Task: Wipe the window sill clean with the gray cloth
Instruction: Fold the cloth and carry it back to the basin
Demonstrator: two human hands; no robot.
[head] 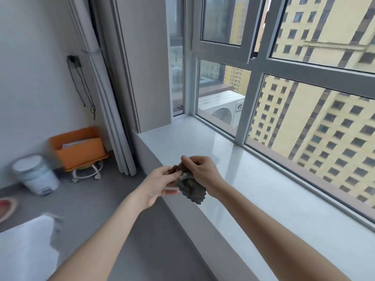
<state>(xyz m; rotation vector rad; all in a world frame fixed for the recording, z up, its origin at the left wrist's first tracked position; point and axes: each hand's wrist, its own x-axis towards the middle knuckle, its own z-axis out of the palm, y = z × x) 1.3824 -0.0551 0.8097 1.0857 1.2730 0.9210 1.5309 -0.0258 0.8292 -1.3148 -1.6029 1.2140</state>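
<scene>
The gray cloth (190, 188) hangs crumpled between my two hands, just above the front edge of the window sill. My left hand (160, 182) pinches its upper left part with the fingertips. My right hand (199, 169) grips its top from the right, fingers curled over the fabric. The cloth's ragged lower edge dangles free. The window sill (253, 179) is a glossy white slab running from the near right to the far left below the window.
A gray-framed window (249, 82) rises along the sill's far side. A curtain (113, 118) hangs at the sill's left end. On the floor to the left stand an orange box (81, 149) on a wheeled stool and a white pedal bin (36, 175).
</scene>
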